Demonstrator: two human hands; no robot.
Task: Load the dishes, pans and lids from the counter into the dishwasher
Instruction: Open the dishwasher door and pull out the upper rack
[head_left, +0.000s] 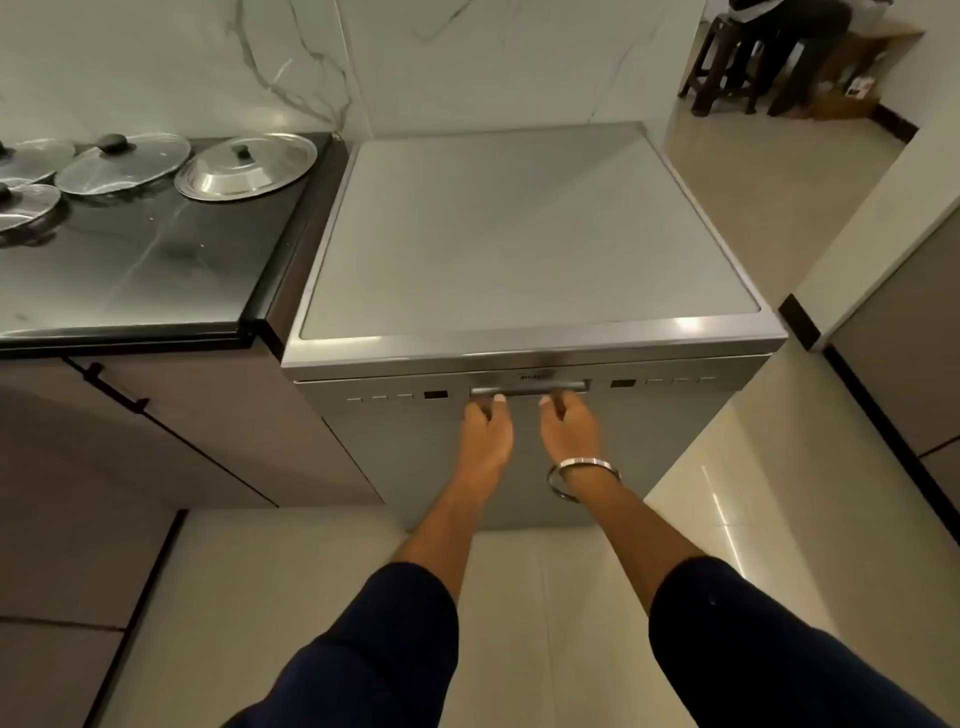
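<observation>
— What was cut off or hidden?
— Two glass lids (26, 205) ran off the left edge. The fingertips of both the left hand (487, 421) and right hand (563, 418) were tucked under the dishwasher handle (530, 388).
— And the dishwasher (519, 249)?
— Its badge and panel marks were too small to read.

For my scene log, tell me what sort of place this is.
Most likely a home kitchen: a freestanding dishwasher, both hands at its door handle, stands beside a dark counter holding pan lids, with a marble-look wall behind.
</observation>
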